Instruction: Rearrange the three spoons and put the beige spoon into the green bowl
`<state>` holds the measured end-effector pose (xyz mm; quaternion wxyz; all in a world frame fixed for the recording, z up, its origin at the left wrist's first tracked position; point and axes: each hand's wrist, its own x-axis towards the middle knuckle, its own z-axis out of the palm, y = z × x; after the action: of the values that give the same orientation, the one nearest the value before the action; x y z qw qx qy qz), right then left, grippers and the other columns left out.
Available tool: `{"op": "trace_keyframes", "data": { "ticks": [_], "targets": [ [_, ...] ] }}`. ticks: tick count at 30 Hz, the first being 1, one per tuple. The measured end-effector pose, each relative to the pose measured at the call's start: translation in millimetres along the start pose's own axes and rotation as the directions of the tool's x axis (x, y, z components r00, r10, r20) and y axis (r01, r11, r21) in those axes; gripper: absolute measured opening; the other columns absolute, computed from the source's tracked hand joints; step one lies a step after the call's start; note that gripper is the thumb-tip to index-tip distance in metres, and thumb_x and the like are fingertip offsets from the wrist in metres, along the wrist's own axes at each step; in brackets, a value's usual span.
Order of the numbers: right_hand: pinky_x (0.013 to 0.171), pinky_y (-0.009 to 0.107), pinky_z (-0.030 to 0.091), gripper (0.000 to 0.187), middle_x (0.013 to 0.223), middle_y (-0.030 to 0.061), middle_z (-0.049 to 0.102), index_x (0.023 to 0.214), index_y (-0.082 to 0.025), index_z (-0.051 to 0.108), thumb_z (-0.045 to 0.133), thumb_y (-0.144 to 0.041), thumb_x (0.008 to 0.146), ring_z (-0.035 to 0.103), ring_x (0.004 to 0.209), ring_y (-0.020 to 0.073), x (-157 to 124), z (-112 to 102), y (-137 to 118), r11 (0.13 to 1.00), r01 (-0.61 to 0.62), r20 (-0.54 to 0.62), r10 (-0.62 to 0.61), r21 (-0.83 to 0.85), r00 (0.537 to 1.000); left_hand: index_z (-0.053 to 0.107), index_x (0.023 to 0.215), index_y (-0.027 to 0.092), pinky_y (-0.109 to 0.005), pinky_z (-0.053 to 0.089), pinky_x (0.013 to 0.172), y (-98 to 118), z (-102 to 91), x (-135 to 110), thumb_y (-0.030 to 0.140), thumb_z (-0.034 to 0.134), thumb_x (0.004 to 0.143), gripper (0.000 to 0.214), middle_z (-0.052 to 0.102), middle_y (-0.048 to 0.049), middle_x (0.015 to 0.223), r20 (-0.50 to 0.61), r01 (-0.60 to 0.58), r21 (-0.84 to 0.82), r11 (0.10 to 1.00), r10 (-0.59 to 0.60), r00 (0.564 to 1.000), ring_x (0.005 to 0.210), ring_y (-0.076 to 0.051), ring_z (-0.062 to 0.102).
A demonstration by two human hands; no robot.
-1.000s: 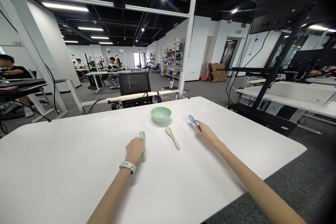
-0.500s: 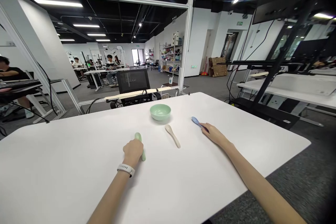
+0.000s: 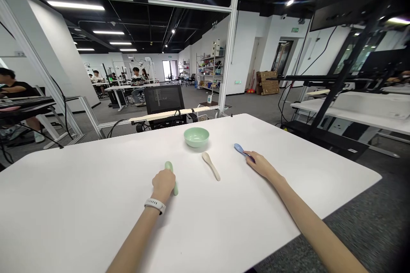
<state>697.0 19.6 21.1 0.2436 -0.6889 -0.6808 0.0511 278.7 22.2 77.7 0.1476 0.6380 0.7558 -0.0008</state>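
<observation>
My left hand [image 3: 163, 183], with a pale band on its wrist, is closed on the middle of a green spoon [image 3: 169, 165]. The spoon's bowl points away from me and its handle end shows below my knuckles. On the right, my right hand [image 3: 259, 164] has its fingers closed on the handle of a blue spoon [image 3: 238, 148], whose bowl points to the far left. Between the two hands a beige spoon [image 3: 211, 166] lies untouched on the table. A light green bowl [image 3: 196, 137] stands upright just behind it; no contents show inside.
All of this is on a white table [image 3: 96, 204] with rounded corners. Past its far edge are a black mesh chair [image 3: 164, 97] and a metal frame post [image 3: 228, 51]. Other people sit at desks farther back on the left.
The camera view has shifted very slightly. Both hands stay on their spoons, and the bowl and beige spoon have not moved on the table.
</observation>
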Motion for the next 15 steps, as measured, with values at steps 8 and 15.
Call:
{"op": "trace_keyframes", "data": {
  "ticks": [8, 15],
  "targets": [
    [0.092, 0.035, 0.052, 0.05, 0.112, 0.0114, 0.074, 0.139, -0.019, 0.065, 0.043, -0.035, 0.097, 0.07, 0.099, 0.0257, -0.6, -0.8, 0.1, 1.0, 0.0, -0.019, 0.0, -0.003, 1.0, 0.063, 0.131, 0.019, -0.048, 0.059, 0.097, -2.1, 1.1, -0.7, 0.044, 0.066, 0.095, 0.044, 0.067, -0.0098, 0.132, 0.001, -0.004, -0.022, 1.0, 0.004, 1.0, 0.114, -0.023, 0.067],
    [0.087, 0.037, 0.053, 0.06, 0.102, 0.0101, 0.074, 0.148, -0.016, 0.054, 0.047, -0.045, 0.095, 0.069, 0.09, 0.0257, 1.1, 2.7, 5.4, 0.998, -0.05, -0.032, 0.051, 0.043, 0.998, 0.062, 0.132, 0.019, -0.048, 0.059, 0.096, -2.1, 3.1, 0.9, 0.044, 0.067, 0.094, 0.045, 0.067, -0.0102, 0.133, -0.017, -0.003, -0.032, 0.999, 0.002, 1.0, 0.114, -0.023, 0.067]
  ]
}}
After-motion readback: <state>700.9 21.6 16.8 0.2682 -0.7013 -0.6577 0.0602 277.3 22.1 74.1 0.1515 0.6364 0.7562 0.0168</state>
